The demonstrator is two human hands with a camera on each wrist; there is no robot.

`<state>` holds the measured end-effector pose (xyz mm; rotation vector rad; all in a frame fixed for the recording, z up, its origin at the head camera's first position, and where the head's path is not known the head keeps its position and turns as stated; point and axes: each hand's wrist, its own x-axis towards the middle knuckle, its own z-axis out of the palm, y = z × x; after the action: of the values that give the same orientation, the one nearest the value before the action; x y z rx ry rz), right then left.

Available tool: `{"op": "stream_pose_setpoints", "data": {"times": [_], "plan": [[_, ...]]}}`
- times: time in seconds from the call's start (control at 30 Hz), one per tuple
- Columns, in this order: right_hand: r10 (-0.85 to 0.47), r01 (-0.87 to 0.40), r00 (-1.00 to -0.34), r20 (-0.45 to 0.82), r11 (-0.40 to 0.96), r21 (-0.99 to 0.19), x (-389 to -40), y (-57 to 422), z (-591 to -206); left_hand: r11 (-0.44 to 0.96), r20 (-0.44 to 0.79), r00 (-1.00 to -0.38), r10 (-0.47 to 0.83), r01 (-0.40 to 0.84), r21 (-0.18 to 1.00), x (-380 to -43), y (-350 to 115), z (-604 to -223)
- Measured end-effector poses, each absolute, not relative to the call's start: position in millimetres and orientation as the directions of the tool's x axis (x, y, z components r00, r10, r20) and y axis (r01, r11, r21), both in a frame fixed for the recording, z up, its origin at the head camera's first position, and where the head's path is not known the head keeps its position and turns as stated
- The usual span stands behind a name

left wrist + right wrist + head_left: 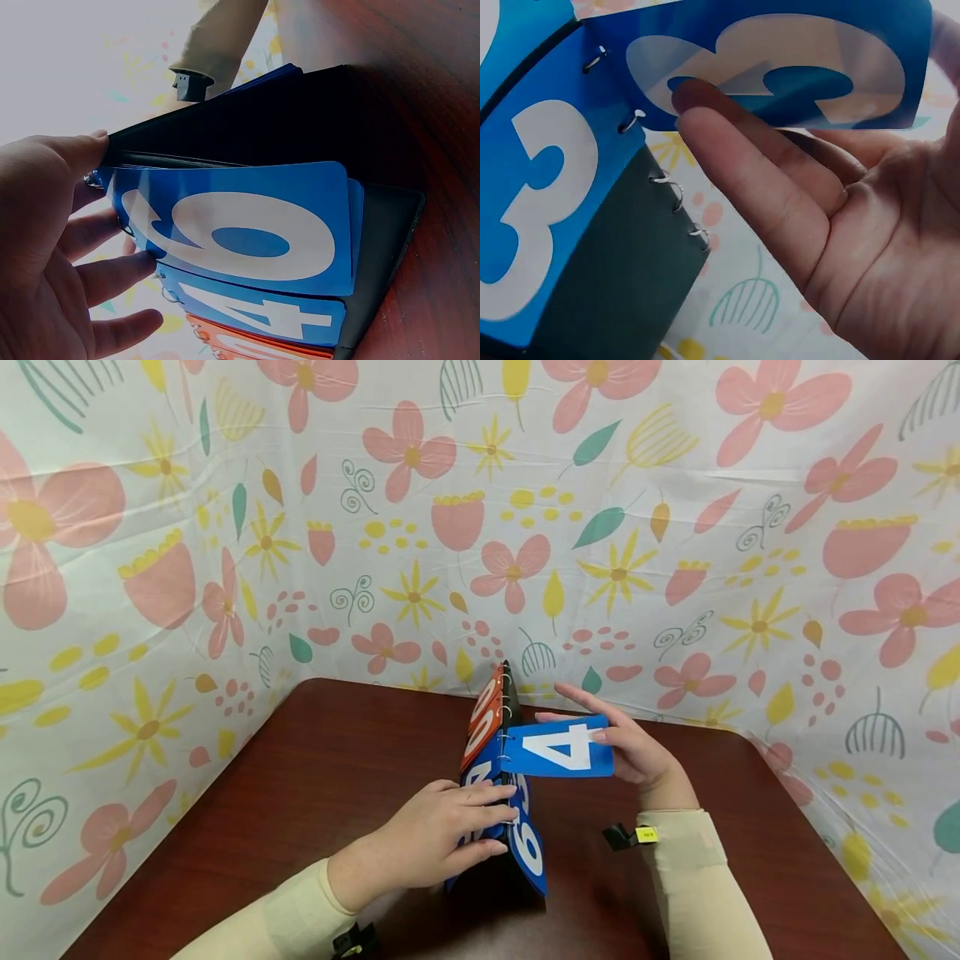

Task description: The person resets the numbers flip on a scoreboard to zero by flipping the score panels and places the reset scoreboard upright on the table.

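Note:
A tabletop flip scoreboard [513,693] stands like a tent, its number cards hung on metal rings along the top edge. My left hand [442,831] holds that top edge at the near end, thumb and fingers over the rings. In the left wrist view, blue cards with 9 [262,225] and 4 [277,315] hang close by. My right hand [633,747] pinches a blue number card [555,747], raised roughly level. Its upper face reads 4; the underside, in the right wrist view, shows a 3. Another blue 3 card [547,195] hangs against the black board [637,247].
Red number cards [483,714] hang at the scoreboard's far end. The dark reddish-brown table [360,743] extends around it. A floral cloth [420,527] stands behind and at both sides.

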<state>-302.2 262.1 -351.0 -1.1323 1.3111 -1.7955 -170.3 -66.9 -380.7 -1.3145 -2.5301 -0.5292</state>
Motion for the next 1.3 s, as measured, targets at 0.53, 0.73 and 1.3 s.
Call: {"op": "stream_pose_setpoints", "data": {"times": [0.53,0.73,1.3], "plan": [[-0.604,-0.403,-0.573,0.554,-0.381,-0.832,-289,208,-361,0.515,0.384,-0.551,0.74,0.833,0.203,-172,-67,-381],[-0.477,-0.622,-0.684,0.552,-0.014,-0.783,-277,178,-366,0.518,0.386,-0.553,0.738,0.831,0.202,-172,-67,-383],[-0.599,-0.77,-0.614,0.514,0.312,-0.557,-276,152,-383,0.518,0.404,-0.538,0.74,0.839,0.168,-170,-68,-381]]}}
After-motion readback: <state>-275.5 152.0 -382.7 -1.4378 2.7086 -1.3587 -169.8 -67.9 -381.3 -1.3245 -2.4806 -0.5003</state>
